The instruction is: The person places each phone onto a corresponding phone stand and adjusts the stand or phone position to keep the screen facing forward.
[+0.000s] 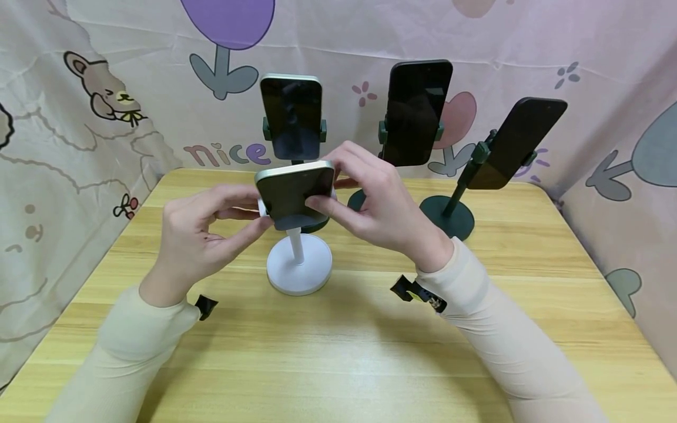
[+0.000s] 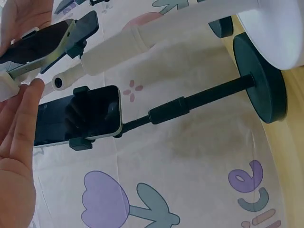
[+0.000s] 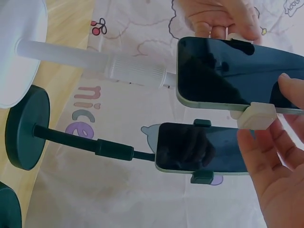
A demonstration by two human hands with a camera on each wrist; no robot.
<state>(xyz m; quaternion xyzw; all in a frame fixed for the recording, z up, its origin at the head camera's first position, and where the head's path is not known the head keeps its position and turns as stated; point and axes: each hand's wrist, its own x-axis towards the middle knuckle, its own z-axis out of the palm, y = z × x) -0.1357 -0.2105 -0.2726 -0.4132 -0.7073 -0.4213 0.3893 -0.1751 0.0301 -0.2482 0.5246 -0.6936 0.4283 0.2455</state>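
Note:
A phone (image 1: pixel 296 194) with a dark screen and pale green edge sits tilted in the clamp of a white phone stand (image 1: pixel 299 264). My left hand (image 1: pixel 203 229) is at the left side of the phone, thumb and fingers pinching the white clamp jaw there. With my right hand (image 1: pixel 378 200) I grip the phone's right side, the thumb lying on the screen and the fingers behind. In the right wrist view, those fingers lie beside the other white clamp jaw (image 3: pixel 259 115). The clamp's back is hidden by the phone.
Behind the white stand, a dark green stand holds an upright phone (image 1: pixel 292 117). Two more green stands hold a large black phone (image 1: pixel 418 111) and a slanted phone (image 1: pixel 515 144) at the right. A printed cloth (image 1: pixel 328 53) hangs behind the wooden table (image 1: pixel 317 364).

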